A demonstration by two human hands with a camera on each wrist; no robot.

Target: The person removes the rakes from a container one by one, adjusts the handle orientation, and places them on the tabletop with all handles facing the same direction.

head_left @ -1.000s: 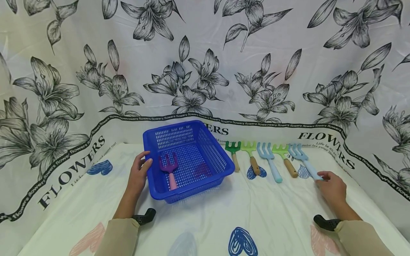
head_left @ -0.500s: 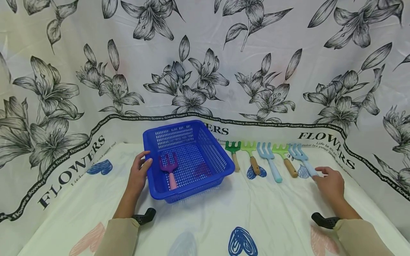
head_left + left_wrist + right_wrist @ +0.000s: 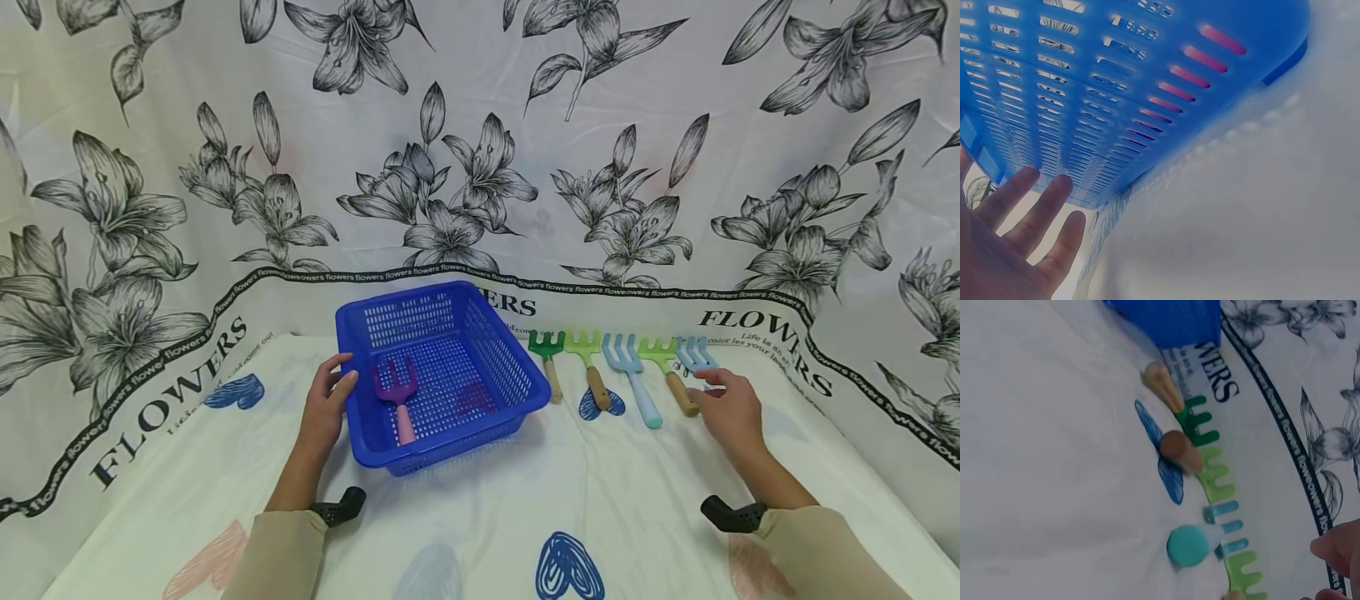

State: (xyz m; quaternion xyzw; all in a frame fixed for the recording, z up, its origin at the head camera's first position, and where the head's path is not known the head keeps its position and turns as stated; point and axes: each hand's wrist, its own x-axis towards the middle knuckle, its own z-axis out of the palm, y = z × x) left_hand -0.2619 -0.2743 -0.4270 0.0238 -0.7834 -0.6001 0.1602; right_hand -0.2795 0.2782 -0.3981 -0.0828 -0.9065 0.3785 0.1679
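Observation:
A blue plastic basket point(image 3: 442, 437) with slotted walls stands left of centre, holding a purple hand fork point(image 3: 395, 382) with a pink handle. At its left rim my left hand point(image 3: 324, 408) grips the edge, several fingers point(image 3: 1038, 228) reaching along the outer wall in the left wrist view. My right hand point(image 3: 735, 412) hovers with relaxed fingers over the row of forks at the right. It hides the handle of the rightmost light blue fork point(image 3: 693, 352). Beside its fingertips lies a light green fork point(image 3: 678, 392) with a wooden handle.
Further left in the row lie another light blue fork point(image 3: 637, 387), a light green fork point(image 3: 588, 367) and a dark green fork point(image 3: 549, 362) close to the basket. A white cloth point(image 3: 480, 533) covers the table, and a flower-printed curtain point(image 3: 480, 192) hangs behind.
My right hand has left the end of the rightmost light blue fork's handle and moved left and up over the row. The left hand and basket have stayed put.

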